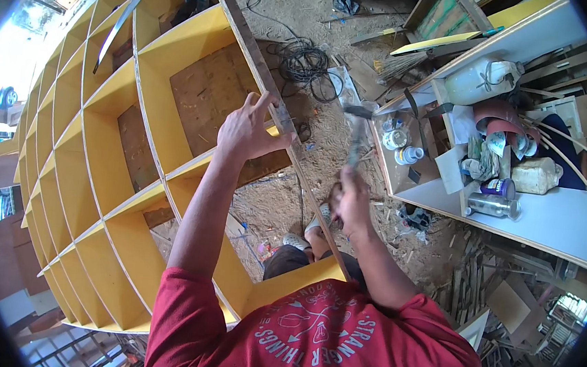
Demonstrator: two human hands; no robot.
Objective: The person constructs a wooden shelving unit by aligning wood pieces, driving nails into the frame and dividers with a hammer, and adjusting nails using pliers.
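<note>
Left hand (246, 130) is up on the long dark wooden strip (261, 70) that runs along the edge of the yellow shelf unit (101, 168), fingers spread and curled over it, pressing it against the frame. Right hand (352, 200) is closed tight round the handle of a hammer (357, 130), whose head is raised, blurred, just right of the strip above the sawdust-strewn floor (285, 203). A white cabinet (552, 224) full of bottles and clutter lies on the right.
</note>
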